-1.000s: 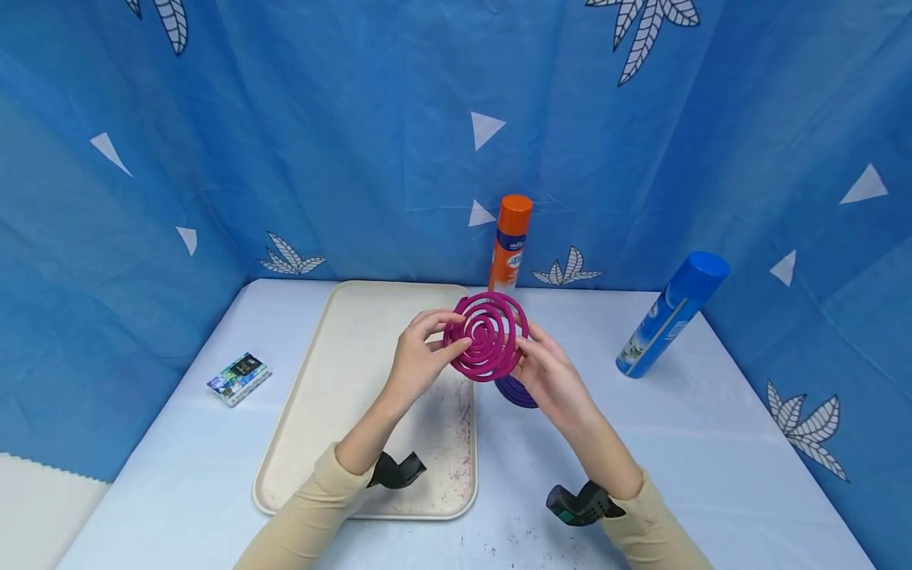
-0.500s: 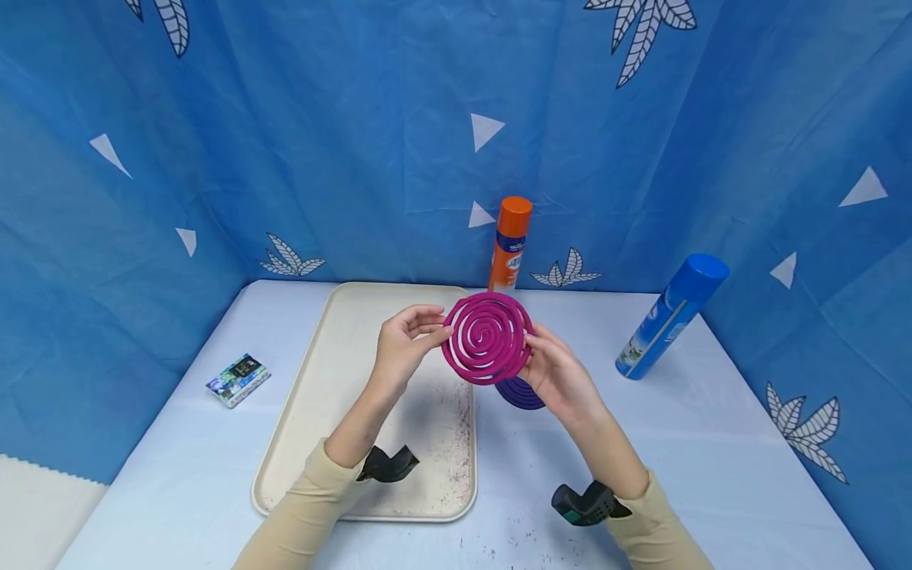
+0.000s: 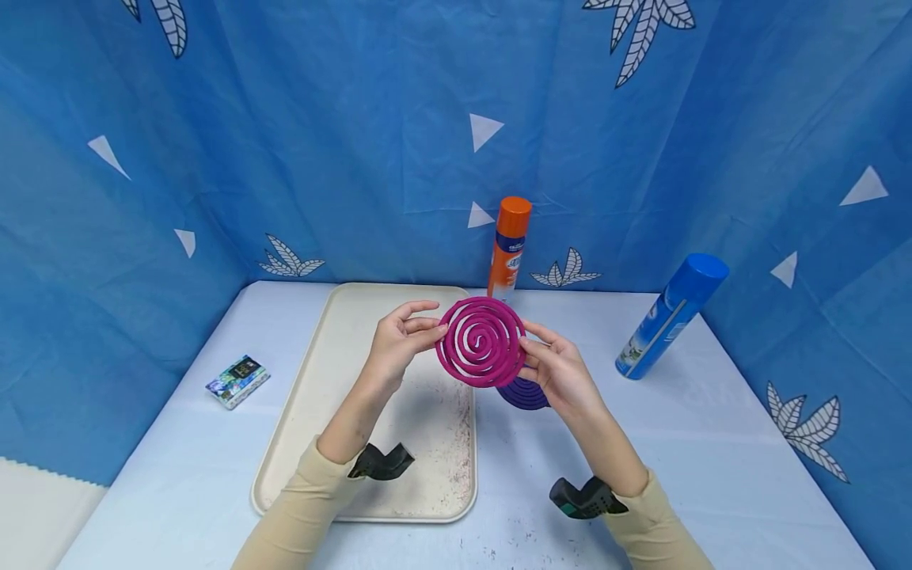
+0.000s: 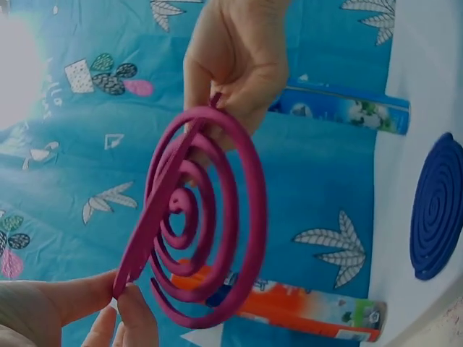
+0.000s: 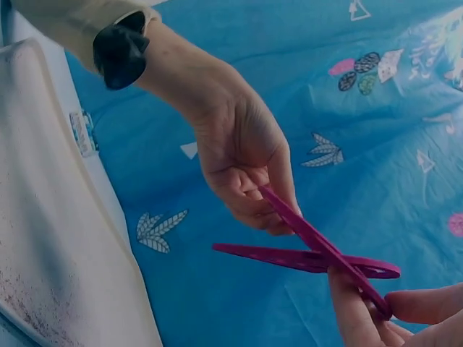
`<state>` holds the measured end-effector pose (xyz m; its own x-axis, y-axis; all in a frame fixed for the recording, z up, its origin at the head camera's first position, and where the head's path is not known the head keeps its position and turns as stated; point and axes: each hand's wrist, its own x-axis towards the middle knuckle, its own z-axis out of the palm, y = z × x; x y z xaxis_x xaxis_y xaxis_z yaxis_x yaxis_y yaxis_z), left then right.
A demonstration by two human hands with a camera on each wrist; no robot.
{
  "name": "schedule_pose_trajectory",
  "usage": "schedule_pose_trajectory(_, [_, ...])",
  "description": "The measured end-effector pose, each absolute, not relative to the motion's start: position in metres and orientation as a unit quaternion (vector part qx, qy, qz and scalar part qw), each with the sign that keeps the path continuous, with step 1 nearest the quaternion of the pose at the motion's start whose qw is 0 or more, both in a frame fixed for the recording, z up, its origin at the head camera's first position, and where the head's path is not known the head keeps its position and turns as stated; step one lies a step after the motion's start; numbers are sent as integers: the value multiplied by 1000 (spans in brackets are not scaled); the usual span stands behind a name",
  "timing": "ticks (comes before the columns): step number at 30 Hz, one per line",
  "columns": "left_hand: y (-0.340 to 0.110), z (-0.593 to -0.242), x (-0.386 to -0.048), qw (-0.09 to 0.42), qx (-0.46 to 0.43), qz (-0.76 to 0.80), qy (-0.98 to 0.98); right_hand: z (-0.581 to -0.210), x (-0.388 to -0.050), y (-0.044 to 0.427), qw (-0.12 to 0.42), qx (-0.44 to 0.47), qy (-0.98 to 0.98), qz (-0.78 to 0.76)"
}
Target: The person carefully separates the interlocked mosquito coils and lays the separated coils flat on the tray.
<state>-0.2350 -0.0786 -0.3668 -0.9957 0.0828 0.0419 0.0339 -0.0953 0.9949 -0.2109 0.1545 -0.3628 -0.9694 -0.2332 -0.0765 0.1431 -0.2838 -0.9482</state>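
Observation:
In the head view a pair of magenta mosquito coils [image 3: 499, 372] is held up over the tray's right edge. My left hand [image 3: 399, 340] pinches the left rim between thumb and fingers. On the opposite rim, my right hand [image 3: 563, 372] pinches with thumb and fingertips. The left wrist view has one magenta coil [image 4: 249, 181] standing at an angle to the other, seen edge-on. From the right wrist, the magenta coils [image 5: 318, 249] cross like an X, so they are interlocked or overlapping; which, I cannot tell. Behind them a dark purple coil [image 3: 523, 393] lies on the table, partly covered.
A cream tray [image 3: 356, 317] fills the table's left middle, with dark crumbs near its right side. A small patterned box [image 3: 238, 381] lies left of it. An orange spray can [image 3: 509, 245] stands at the back, a blue spray can [image 3: 670, 317] at the right. Blue curtain surrounds the table.
My left hand has drawn back from the coils' middle to their left rim. The magenta coils have turned to face the head camera more squarely and shifted slightly left and down.

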Motion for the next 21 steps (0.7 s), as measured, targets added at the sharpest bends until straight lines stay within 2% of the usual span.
schedule_pose_trajectory(9, [-75,-370,-237,33,14,761,648,-363,-213,154,113,-52,591,-797])
schedule_pose_trajectory(16, [-70,-370,-233,4,-5,769,639,-366,-210,154,127,-134,550,-814])
schedule_pose_trajectory(21, [-67,-369,-232,-14,-22,780,626,-368,-209,150,128,-152,564,-801])
